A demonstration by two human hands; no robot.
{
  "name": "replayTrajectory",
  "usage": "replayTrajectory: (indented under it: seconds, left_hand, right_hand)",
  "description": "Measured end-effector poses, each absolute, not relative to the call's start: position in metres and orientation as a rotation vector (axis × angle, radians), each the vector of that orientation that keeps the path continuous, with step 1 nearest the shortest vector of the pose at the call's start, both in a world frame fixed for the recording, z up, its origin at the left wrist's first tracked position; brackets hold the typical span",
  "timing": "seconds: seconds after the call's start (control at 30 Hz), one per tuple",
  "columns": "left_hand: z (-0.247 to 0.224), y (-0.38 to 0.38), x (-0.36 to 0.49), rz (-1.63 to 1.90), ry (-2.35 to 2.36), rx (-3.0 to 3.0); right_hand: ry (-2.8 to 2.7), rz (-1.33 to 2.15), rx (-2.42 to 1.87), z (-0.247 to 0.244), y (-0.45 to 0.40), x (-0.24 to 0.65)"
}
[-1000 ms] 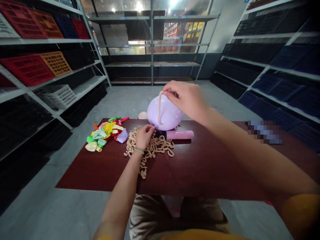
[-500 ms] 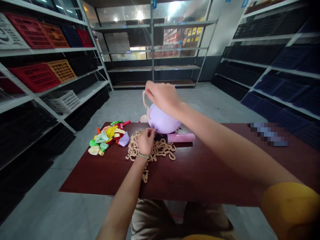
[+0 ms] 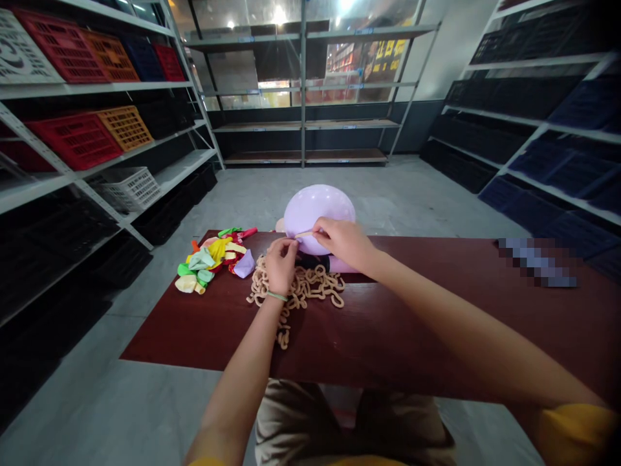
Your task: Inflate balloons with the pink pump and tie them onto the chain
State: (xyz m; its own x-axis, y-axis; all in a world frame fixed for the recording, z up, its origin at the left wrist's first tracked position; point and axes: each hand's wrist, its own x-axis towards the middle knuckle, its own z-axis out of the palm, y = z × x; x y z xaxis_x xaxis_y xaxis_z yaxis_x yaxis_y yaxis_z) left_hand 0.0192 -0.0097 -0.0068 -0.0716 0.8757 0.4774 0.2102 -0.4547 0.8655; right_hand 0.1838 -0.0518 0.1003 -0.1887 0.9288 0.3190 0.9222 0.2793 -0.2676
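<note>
On the near part of the table (image 3: pixel 388 336), beige coils (image 3: pixel 301 288) lie in a loose pile. Beyond them, my left hand (image 3: pixel 280 268) is closed, seemingly pinching the neck of the purple balloon (image 3: pixel 320 202); my right hand (image 3: pixel 345 243), just beside it, pinches a beige strand (image 3: pixel 305 233) across the balloon's near side. I judge I'm bringing strand to neck, which calls for steady tension and a firm left pinch.

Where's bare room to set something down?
Bare table: between tan loops and right forearm; beyond that forearm, toward the blurred item; nearside of the limp balloons, left of the left forearm. Crowded: around left hand, right hand, lilac balloon.
</note>
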Motion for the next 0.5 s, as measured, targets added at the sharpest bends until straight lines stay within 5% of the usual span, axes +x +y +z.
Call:
replayTrajectory:
  seconds: [0.2, 0.5]
  left_hand:
    - [-0.010, -0.006, 0.024, 1.396, 0.897, 1.099]
    - [-0.010, -0.004, 0.019, 1.459, 1.008, 1.289]
  right_hand:
    - [-1.929, 0.185, -1.625, 0.075, -0.048, 0.183]
    - [-1.320, 0.862, -1.412, 0.024, -0.015, 0.169]
